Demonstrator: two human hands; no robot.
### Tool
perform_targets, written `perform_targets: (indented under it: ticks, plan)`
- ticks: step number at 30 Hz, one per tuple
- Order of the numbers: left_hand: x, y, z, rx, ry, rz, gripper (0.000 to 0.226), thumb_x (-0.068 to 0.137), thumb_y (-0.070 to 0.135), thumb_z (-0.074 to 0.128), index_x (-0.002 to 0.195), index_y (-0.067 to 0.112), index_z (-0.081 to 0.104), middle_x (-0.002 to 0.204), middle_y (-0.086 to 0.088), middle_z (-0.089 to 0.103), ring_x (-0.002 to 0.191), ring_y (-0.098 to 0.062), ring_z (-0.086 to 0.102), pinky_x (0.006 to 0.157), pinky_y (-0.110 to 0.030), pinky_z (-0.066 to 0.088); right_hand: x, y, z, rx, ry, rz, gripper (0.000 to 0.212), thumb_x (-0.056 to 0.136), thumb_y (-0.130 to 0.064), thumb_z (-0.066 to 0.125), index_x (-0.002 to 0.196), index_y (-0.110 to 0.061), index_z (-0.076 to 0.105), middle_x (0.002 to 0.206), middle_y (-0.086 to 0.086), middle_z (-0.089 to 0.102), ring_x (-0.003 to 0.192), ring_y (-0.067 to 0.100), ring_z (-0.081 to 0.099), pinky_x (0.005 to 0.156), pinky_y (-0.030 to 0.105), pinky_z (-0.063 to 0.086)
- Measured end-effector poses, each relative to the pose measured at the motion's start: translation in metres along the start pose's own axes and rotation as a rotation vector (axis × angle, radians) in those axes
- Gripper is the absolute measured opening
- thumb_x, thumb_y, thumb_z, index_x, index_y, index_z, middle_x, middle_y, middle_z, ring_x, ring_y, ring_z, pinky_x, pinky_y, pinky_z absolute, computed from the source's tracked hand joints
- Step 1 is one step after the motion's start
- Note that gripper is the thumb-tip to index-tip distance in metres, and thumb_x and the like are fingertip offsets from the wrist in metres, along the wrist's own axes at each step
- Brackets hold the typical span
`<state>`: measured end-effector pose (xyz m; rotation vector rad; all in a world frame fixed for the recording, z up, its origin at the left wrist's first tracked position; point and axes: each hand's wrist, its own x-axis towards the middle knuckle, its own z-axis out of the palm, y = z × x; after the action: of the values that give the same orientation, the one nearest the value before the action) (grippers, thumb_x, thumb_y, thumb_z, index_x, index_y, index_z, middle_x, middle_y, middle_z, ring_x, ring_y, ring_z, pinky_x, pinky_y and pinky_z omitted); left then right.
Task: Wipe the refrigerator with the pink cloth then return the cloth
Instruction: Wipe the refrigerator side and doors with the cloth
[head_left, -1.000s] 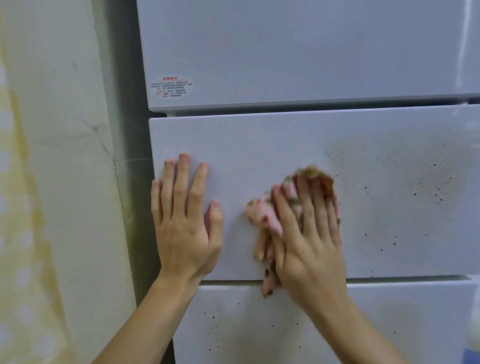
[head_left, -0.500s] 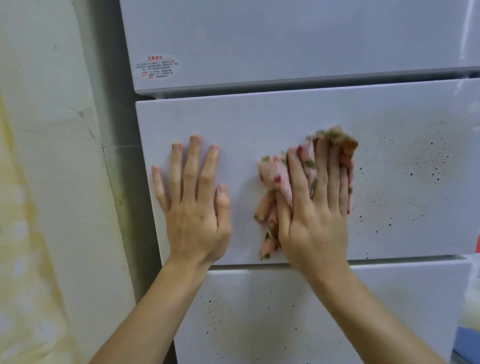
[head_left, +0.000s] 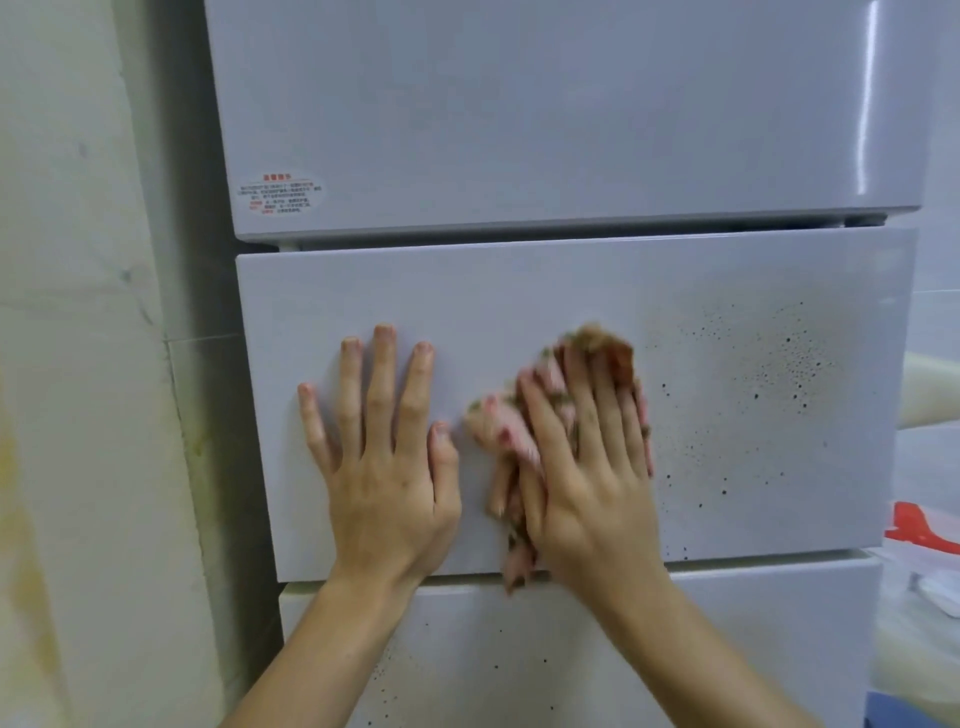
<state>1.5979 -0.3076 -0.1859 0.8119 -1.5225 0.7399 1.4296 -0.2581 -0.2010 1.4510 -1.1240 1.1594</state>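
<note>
Pink cloth (head_left: 496, 418): pinned to refrigerator (head_left: 519, 130) under straight fingers of right hand (head_left: 587, 467), left hand (head_left: 389, 483) flat, empty; ungripped, may slip, smearing specks (head_left: 779, 364) rightward.

Soft daylight, perhaps slight motion blur

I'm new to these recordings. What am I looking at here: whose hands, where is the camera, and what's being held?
No machine here: a person works with bare hands, and the one camera sits on their head, looking forward and down. It faces a white refrigerator. The left hand lies flat on the middle drawer front, holding nothing. The right hand presses a bunched pink cloth against that front with straight fingers. Right of the cloth, dark specks dot the panel. A printed sticker sits on the door above.
</note>
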Motion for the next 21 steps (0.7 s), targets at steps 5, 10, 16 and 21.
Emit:
perform_targets:
  ticks: [5,10,16,21]
  plan:
    - [0.0,0.001,0.001,-0.001,0.009,-0.006,0.06,0.104,0.029,0.039,0.162,0.014,0.034,0.173,-0.01,0.021,0.161,-0.033,0.015,0.127,-0.067,0.007,0.085,0.008,-0.004,-0.012,0.14,0.145,0.053,0.111,-0.026,0.042,0.161,-0.01,0.036,0.17,0.019,0.025,0.16,0.036,0.017,0.132,0.05,0.014]
    - [0.0,0.0,0.0,-0.004,0.016,-0.003,0.06,0.104,0.029,0.04,0.161,0.014,0.035,0.172,-0.011,0.023,0.161,-0.034,0.016,0.127,-0.066,0.007,0.063,0.006,-0.003,-0.028,0.137,0.166,0.056,0.11,-0.027,0.044,0.162,-0.009,0.033,0.171,0.017,0.022,0.161,0.032,0.014,0.132,0.049,0.013]
    - [0.0,0.004,0.001,-0.032,0.023,-0.014,0.06,0.103,0.027,0.042,0.161,0.015,0.036,0.172,-0.01,0.024,0.161,-0.032,0.016,0.127,-0.066,0.006,-0.037,0.005,-0.004,-0.027,0.031,0.159,0.059,0.104,-0.028,0.049,0.159,-0.01,0.038,0.169,0.02,0.026,0.16,0.039,0.017,0.131,0.053,0.013]
    - [0.0,0.001,0.0,-0.049,0.028,-0.004,0.058,0.102,0.027,0.043,0.159,0.015,0.04,0.172,-0.01,0.025,0.161,-0.034,0.017,0.126,-0.068,0.006,-0.076,0.015,-0.006,-0.011,-0.035,0.117,0.062,0.099,-0.028,0.048,0.158,-0.011,0.039,0.169,0.02,0.028,0.16,0.037,0.019,0.131,0.05,0.013]
